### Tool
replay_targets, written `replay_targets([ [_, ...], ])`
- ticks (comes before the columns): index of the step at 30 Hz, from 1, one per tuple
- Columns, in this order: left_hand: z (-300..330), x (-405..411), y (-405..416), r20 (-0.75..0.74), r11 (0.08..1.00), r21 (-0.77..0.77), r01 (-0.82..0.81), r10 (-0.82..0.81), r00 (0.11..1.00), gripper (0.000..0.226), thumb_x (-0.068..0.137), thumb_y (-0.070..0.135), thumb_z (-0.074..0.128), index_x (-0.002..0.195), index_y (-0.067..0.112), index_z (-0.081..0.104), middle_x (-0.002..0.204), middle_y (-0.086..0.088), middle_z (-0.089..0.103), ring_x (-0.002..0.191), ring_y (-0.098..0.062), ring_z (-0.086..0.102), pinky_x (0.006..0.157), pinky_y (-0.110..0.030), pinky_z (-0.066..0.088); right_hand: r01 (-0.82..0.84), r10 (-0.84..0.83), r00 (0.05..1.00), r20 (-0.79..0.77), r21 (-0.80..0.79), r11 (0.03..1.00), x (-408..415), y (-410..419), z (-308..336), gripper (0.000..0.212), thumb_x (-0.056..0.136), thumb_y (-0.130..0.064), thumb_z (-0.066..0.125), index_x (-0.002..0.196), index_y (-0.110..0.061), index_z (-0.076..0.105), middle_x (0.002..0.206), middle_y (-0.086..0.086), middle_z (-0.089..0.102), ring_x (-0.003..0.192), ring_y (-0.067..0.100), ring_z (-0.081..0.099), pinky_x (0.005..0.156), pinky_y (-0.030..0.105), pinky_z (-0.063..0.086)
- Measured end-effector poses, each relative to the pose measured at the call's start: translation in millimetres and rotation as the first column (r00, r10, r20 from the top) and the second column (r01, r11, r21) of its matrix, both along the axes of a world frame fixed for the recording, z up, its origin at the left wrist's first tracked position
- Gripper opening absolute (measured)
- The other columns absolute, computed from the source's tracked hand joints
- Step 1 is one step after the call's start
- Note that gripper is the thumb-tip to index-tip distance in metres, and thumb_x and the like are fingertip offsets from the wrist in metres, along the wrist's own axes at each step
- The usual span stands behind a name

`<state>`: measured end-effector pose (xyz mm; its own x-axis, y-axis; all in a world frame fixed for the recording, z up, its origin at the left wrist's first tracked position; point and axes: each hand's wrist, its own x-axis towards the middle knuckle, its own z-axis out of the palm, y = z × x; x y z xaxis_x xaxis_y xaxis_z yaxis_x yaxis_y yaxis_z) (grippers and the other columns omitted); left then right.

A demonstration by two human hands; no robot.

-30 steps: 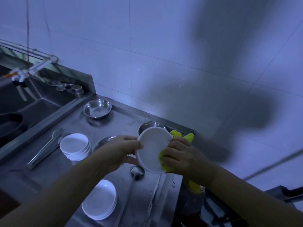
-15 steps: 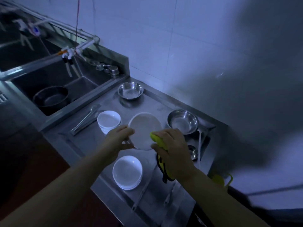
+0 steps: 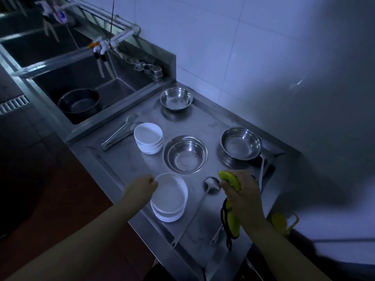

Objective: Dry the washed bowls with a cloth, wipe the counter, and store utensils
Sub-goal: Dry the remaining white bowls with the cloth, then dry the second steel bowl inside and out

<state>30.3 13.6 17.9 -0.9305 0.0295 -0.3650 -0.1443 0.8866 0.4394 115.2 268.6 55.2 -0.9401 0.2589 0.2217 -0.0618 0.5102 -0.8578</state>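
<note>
On the steel counter [image 3: 125, 159] we list, from our near edge: one stack of white shallow bowls [image 3: 169, 197], with our left hand [image 3: 140, 190] at its left rim, fingers curled and pinching the edge of the top bowl, which sits on the stack. Just right of it, a long-handled ladle [image 3: 212, 183] lies with its scoop toward the wall and its handle running back toward us. Our right hand [image 3: 241, 191] hovers above the ladle's right side, fingers closed round a yellow-green cloth [image 3: 230, 180] (a dark cord and a further fold of the cloth hang below the wrist).

Middle row: a second stack of smaller white bowls [image 3: 148, 137]; a steel bowl [image 3: 185, 154] just beside it; a larger steel bowl [image 3: 241, 142] nearer the wall, well apart from the first. Far corner: a third steel bowl [image 3: 176, 98], alone.

Along the counter's left lip: metal tongs [image 3: 119, 132], lying flat beside the smaller white stack.

Left of the counter: a sink [image 3: 48, 80] holding one dark pot [image 3: 79, 103], with a tap [image 3: 100, 47] above it and several small metal cups [image 3: 151, 68] on the back ledge. A yellow container [image 3: 281, 221] shows beyond the counter's right end.
</note>
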Motion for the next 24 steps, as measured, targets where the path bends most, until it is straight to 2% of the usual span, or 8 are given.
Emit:
replay_targets([
  [3,-4.9,-0.9,1.6,-0.041,0.997,-0.034,0.067,-0.068,0.997,0.033,0.09,0.018,0.049,0.058,0.016,0.045,0.066,-0.004,0.051,0.065,-0.019,0.049,0.052,-0.026,0.027,0.024,-0.023,1.0,0.016,-0.041,0.999,0.1,3.2,-2.1,0.037,0.082,-0.01,0.072,0.089,-0.043,0.057,0.089,-0.021,0.059,0.091,-0.004,0.054,0.08,0.008,0.039],
  [8,-14.2,2.5,0.6,-0.046,0.987,-0.09,0.13,-0.134,0.99,0.037,0.091,0.014,0.047,0.056,0.018,0.037,0.06,0.002,0.042,0.068,-0.021,0.049,0.052,-0.028,0.025,0.036,-0.034,0.999,0.036,-0.048,0.998,-6.7,10.4,-3.7,0.025,0.084,-0.005,0.07,0.094,-0.027,0.063,0.091,-0.016,0.059,0.092,0.011,0.058,0.083,0.03,0.046],
  [10,-16.2,0.6,0.3,-0.041,0.991,-0.076,0.107,-0.11,0.993,0.022,0.09,0.014,0.05,0.068,0.012,0.053,0.074,-0.005,0.055,0.081,-0.025,0.055,0.06,-0.028,0.029,0.047,-0.044,0.998,0.04,-0.061,0.997,-10.9,13.2,-3.7,0.022,0.084,-0.004,0.069,0.096,-0.022,0.064,0.093,-0.016,0.058,0.092,0.016,0.058,0.084,0.033,0.047],
  [12,-17.3,-1.0,0.4,-0.026,0.994,-0.061,0.088,-0.09,0.996,0.016,0.089,0.017,0.054,0.098,0.009,0.065,0.099,-0.01,0.064,0.097,-0.026,0.057,0.071,-0.027,0.036,0.057,-0.054,0.997,0.049,-0.061,0.997,-14.5,16.1,-5.4,0.019,0.085,-0.005,0.068,0.097,-0.02,0.065,0.093,-0.014,0.058,0.092,0.016,0.058,0.084,0.033,0.047],
  [15,-14.5,-3.1,4.1,-0.044,0.984,-0.12,0.133,-0.14,0.989,0.04,0.089,0.025,0.058,0.126,0.013,0.054,0.122,-0.008,0.057,0.113,-0.024,0.052,0.091,-0.03,0.038,0.072,-0.065,0.994,0.082,-0.08,0.994,-17.9,20.7,-8.7,0.017,0.086,-0.007,0.068,0.1,-0.017,0.066,0.096,-0.008,0.06,0.094,0.018,0.059,0.085,0.033,0.048],
  [17,-6.1,-10.1,19.0,-0.172,0.968,-0.17,0.184,-0.213,0.962,0.045,0.087,0.03,0.06,0.129,0.018,0.051,0.122,-0.004,0.055,0.113,-0.023,0.051,0.09,-0.033,0.04,0.086,-0.079,0.993,0.089,-0.076,0.993,-19.9,25.0,-10.1,0.017,0.086,-0.008,0.068,0.1,-0.019,0.066,0.096,-0.009,0.061,0.095,0.017,0.059,0.084,0.028,0.047],
  [20,7.2,-33.0,66.9,-0.296,0.965,-0.034,0.259,-0.257,0.92,0.041,0.084,0.028,0.063,0.124,0.022,0.056,0.112,-0.001,0.06,0.104,-0.021,0.056,0.081,-0.032,0.044,0.133,-0.128,0.988,0.091,-0.047,0.99,-21.6,34.2,-11.1,0.022,0.086,-0.011,0.069,0.097,-0.029,0.063,0.095,-0.011,0.06,0.094,0.013,0.058,0.082,0.022,0.044],
  [24,0.3,-74.1,151.5,-0.179,0.939,0.215,0.27,-0.234,0.956,0.033,0.085,0.025,0.06,0.117,0.017,0.061,0.104,-0.002,0.065,0.093,-0.018,0.06,0.076,-0.023,0.037,0.228,-0.222,0.971,0.086,-0.064,0.972,-22.2,54.0,-11.0,0.029,0.086,-0.012,0.069,0.095,-0.038,0.059,0.097,-0.014,0.059,0.095,0.002,0.056,0.081,0.013,0.041],
])
